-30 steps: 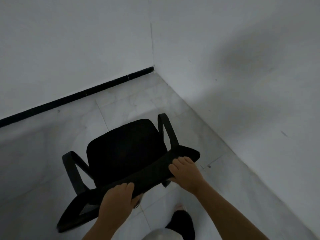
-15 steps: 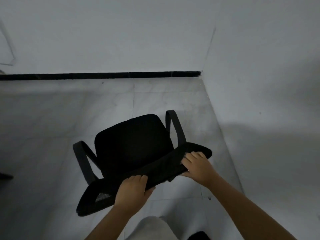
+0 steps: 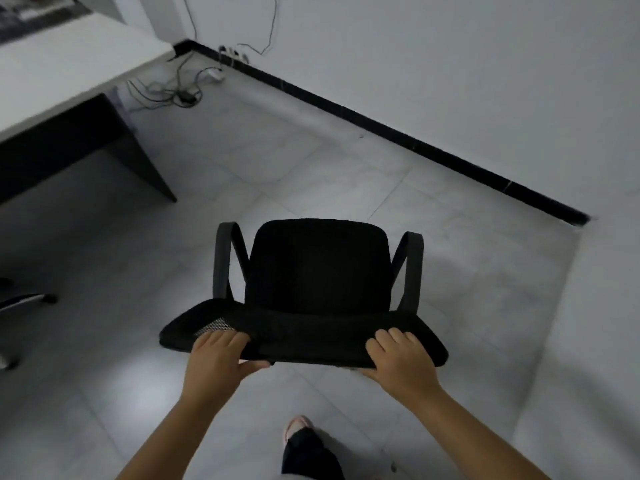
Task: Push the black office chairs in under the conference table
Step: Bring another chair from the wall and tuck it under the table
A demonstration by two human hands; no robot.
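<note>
Head view: both hands (image 3: pixel 221 355) still grip the chair (image 3: pixel 311 289), now swung toward the table (image 3: pixel 69 64).

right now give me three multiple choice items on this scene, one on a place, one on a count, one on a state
1. Where is the white-topped conference table relative to the black mesh-backed office chair?
A. ahead and to the left
B. directly to the right
C. behind the person

2. How many hands are on the chair's backrest?
A. none
B. one
C. two

3. What is the chair's state?
A. tucked under the table
B. standing on open tiled floor, away from the table
C. tipped on its side

Answers:
1 A: the table fills the upper left corner, beyond the chair.
2 C: the left hand and the right hand each have a grip on the top edge of the backrest.
3 B: bare grey floor tiles lie between the upright chair and the table.
</note>
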